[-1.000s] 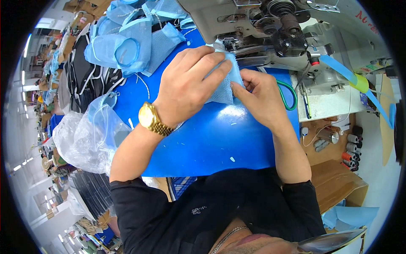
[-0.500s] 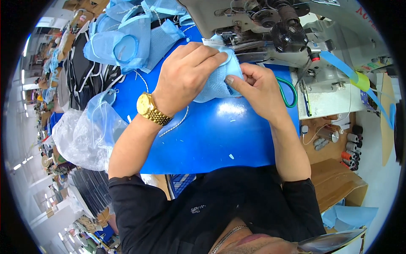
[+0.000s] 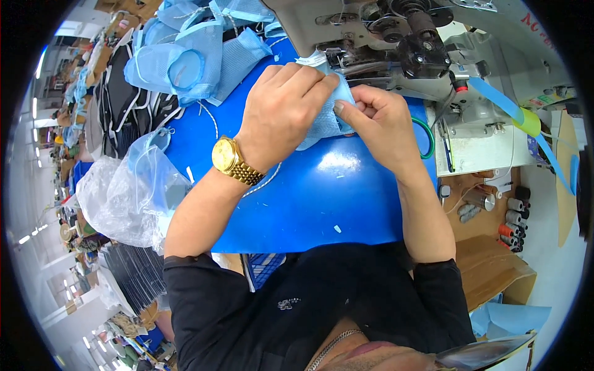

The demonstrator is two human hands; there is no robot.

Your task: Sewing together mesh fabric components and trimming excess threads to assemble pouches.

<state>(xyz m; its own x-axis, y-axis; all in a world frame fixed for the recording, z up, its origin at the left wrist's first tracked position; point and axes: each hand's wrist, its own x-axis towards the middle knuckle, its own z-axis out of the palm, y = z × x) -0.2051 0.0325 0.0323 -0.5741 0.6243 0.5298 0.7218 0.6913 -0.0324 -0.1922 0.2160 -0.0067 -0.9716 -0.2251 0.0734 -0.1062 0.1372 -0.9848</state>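
Observation:
A piece of light blue mesh fabric (image 3: 323, 127), with a white strip along its upper edge, lies beneath the head of an industrial sewing machine (image 3: 424, 57), close to the presser area. My left hand (image 3: 284, 108), a gold watch on its wrist, has curled fingers over the fabric's left side, gripping or pressing it; its fingertips are partly hidden. My right hand (image 3: 376, 127) pinches the fabric's right edge with thumb against bent fingers. A speckled cord (image 3: 266, 182) trails out below my left wrist. Green-handled scissors (image 3: 427, 145) show behind my right hand on the blue work surface (image 3: 309, 210).
Blue mesh pieces (image 3: 179, 55) and black-and-white items (image 3: 114, 111) are heaped at the left, above a clear plastic bag (image 3: 117, 204). A blue tape (image 3: 495, 96) hangs from the machine. Thread spools (image 3: 513, 216) and cardboard (image 3: 495, 272) sit at the right below the pale machine table (image 3: 476, 154).
Both hands have moved up with the fabric, toward the machine; my left hand has also shifted a little right. More of the speckled cord now shows below my left wrist.

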